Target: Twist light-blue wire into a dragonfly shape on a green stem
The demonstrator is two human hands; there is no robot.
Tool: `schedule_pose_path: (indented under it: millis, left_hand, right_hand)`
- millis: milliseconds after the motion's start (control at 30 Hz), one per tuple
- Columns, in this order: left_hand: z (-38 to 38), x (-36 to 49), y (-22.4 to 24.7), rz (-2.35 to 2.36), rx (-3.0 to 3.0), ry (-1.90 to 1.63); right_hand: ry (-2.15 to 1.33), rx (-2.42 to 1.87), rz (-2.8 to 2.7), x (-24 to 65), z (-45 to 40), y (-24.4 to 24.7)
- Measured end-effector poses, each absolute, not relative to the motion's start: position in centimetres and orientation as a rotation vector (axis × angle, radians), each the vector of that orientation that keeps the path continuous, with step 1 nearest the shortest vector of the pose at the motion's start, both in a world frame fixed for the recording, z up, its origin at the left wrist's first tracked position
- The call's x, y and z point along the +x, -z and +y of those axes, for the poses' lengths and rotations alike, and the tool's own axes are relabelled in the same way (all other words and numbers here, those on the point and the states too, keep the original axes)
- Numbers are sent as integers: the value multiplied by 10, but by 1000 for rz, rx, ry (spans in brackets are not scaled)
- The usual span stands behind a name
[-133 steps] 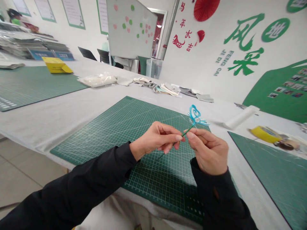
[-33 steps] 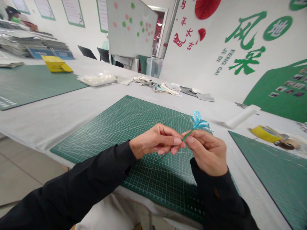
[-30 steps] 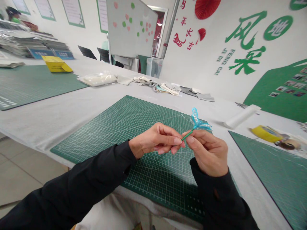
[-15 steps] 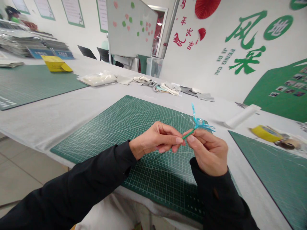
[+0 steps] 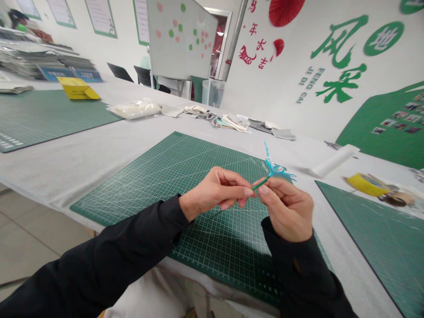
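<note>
We hold a blue flower (image 5: 274, 169) just right of the frame's centre, its head tilted up toward the right, on a green stem (image 5: 260, 184) that slants down between our hands. The fingers of our left hand (image 5: 212, 192) pinch the stem's lower part; those of our right hand (image 5: 289, 212) close narrowly around it just under the petals. We judge that the stem is being steadied and worked between both pinches—any move from here calls for a light, even grip that spares the petals.

Below lies a green cutting mat (image 5: 149, 176), mid-frame, on a pale tablecloth (image 5: 82, 152). Farther out, we see a white roll (image 5: 334, 161) and yellow tape (image 5: 367, 185) at the right, fabric pieces (image 5: 232, 123) at upper centre, and a yellow box (image 5: 76, 89) at upper left.
</note>
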State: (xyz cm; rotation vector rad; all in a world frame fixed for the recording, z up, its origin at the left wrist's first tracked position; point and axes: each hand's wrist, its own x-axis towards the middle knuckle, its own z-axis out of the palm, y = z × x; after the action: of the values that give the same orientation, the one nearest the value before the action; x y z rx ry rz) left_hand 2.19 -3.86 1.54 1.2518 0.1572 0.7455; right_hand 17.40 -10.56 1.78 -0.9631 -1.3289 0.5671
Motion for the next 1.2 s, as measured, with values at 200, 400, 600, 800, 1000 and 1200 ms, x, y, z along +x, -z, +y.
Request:
schedule_pose_path:
  millis: [200, 400, 600, 800, 1000, 1200]
  left_hand:
    - [-41, 26, -17, 241, 1250, -836]
    - [-42, 28, -19, 287, 1276, -864]
    - [-41, 27, -18, 273, 1280, -859]
    - [-36, 23, -16, 190, 1206, -714]
    - [-31, 18, -16, 123, 1114, -454]
    - [-32, 16, -15, 64, 1058, -331]
  right_hand:
    - [-593, -966, -1298, 175, -103, -15]
    - [-546, -963, -1262, 174, -102, -14]
    - [-513, -971, -1252, 172, -101, -15]
    - [-583, -958, -1297, 175, -102, -15]
    - [-842, -806, -1361, 173, -105, -20]
    - [-995, -714, -1390, 171, -108, -21]
